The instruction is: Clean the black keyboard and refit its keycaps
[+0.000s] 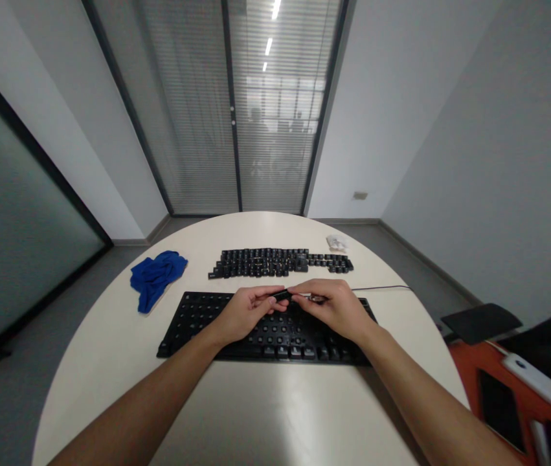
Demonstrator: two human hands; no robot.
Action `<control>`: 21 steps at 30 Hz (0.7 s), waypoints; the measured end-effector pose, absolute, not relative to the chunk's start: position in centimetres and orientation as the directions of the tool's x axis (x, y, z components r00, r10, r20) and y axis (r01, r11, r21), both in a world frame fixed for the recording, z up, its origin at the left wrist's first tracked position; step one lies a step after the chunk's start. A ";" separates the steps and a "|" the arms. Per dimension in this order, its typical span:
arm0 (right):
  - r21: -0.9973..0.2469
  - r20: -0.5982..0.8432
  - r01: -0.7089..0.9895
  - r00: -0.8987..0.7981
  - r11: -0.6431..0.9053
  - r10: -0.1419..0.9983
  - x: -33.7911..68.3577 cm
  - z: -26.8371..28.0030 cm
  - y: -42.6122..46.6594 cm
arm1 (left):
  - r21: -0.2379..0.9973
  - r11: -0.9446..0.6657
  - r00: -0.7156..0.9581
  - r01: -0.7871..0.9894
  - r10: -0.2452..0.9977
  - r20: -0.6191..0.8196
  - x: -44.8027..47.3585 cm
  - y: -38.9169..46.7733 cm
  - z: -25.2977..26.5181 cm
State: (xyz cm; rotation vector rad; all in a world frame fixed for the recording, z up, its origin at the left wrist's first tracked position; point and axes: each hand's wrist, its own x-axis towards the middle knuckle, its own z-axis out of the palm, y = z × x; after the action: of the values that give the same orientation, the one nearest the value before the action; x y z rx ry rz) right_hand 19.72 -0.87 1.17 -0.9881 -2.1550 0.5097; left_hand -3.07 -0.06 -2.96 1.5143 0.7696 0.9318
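Observation:
A black keyboard base lies flat on the table, its key posts bare. Over its upper middle, my left hand pinches a small, wide black keycap between thumb and fingers. My right hand meets it from the other side, thumb and fingers closed at the cap's right end. Something small shows under the right fingers, too indistinct to name. Behind the base, many loose black keycaps sit in rows, laid out like a keyboard.
A crumpled blue cloth lies at the left of the round white table. A small clear bag is at the back right. The keyboard's cable runs off the right edge. An orange chair holding a phone stands at right.

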 end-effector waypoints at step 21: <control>-0.747 0.342 0.473 -0.331 0.468 0.880 18.9 1.7 -1.5 | 0.953 -0.299 0.415 0.056 0.875 0.250 -2.7 -0.6 -2.1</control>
State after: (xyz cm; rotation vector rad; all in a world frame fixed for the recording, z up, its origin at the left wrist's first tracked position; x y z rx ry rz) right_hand 18.88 -1.47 1.67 -1.1234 -1.9690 0.6916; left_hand -2.70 -0.63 -2.15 1.6710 0.8247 1.0261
